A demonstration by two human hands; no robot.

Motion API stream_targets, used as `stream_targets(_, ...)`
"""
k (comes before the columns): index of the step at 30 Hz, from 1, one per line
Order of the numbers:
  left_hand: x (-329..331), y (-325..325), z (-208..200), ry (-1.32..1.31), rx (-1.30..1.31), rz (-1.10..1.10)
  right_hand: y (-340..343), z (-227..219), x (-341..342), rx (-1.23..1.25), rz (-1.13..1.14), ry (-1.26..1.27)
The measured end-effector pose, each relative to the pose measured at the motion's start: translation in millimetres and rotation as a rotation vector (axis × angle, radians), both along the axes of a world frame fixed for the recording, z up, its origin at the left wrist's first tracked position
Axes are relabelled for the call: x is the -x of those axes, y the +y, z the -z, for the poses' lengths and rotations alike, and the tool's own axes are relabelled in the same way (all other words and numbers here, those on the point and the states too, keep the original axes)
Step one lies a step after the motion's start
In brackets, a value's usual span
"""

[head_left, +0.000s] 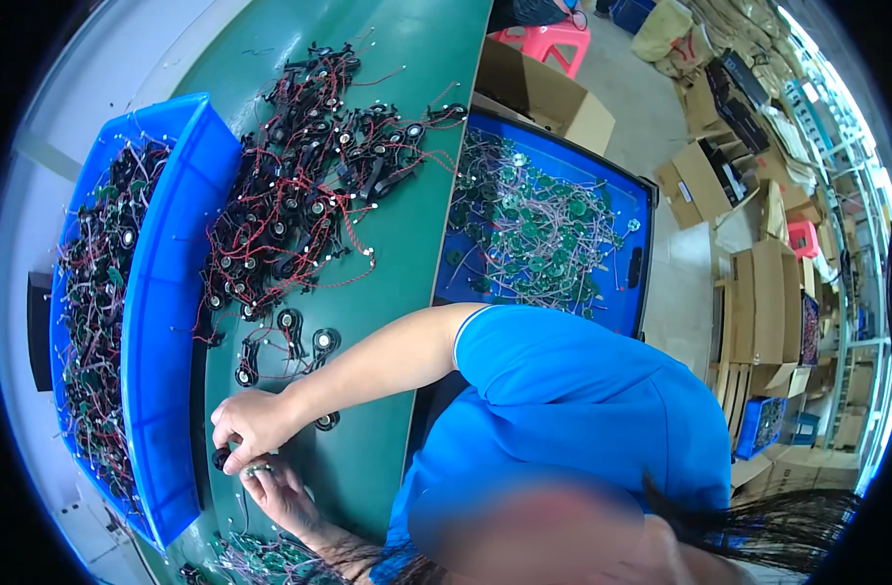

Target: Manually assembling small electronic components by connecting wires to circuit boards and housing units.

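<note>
At the lower left of the green table, my right hand [256, 421] is closed, its fingertips pinching a small black round part [221, 458]. Just below it, my left hand [282, 495] holds a small round green circuit board [259, 469] between thumb and fingers. The two hands almost touch, and the fingers partly cover both pieces. Several loose black speaker-like parts [288, 322] with round metal centres lie just beyond my right hand. Below my left hand is a pile of green circuit boards with pale wires [261, 558].
A long blue bin [163, 322] full of wired parts stands along the left. Black parts with red twisted wires [300, 195] are heaped on the green table [387, 263]. Right of it, a blue tray [629, 263] holds wired circuit boards. Cardboard boxes [695, 185] stand farther right.
</note>
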State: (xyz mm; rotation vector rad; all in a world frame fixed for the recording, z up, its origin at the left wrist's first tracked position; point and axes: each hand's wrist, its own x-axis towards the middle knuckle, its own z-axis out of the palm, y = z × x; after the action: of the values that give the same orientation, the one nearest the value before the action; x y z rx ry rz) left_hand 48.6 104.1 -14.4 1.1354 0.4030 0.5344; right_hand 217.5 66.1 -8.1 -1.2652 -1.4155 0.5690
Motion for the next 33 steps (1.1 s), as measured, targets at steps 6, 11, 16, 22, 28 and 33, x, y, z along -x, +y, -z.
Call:
stream_targets(6,-6.5,-4.4,-8.5,-0.069,0.104,-0.12,-69.5,-43.0,-57.6,-0.198,0.257,0.137)
stream_targets(11,-4.5,-2.9,-13.8,-0.172,0.219,-0.156,-219.6,-85.9,-170.1,-0.892,0.755,0.207)
stream_targets(16,-1.1,10.5,-6.1,-0.229,0.26,-0.096,-399.7,-110.3,-221.8,-1.183,1.236,0.378)
stream_targets(22,10.5,6.8,-8.7,-0.201,0.271,-0.154,-370.1,-80.2,-196.4,-0.937,1.399,0.415)
stream_targets(28,47.3,-18.9,-28.5,-0.013,0.138,-0.53,-145.5,-60.5,-59.3,-0.237,0.232,0.446)
stream_targets(33,97.9,-34.1,-36.8,-0.257,0.214,-0.224,-81.4,-41.9,64.8,0.388,-0.219,0.68)
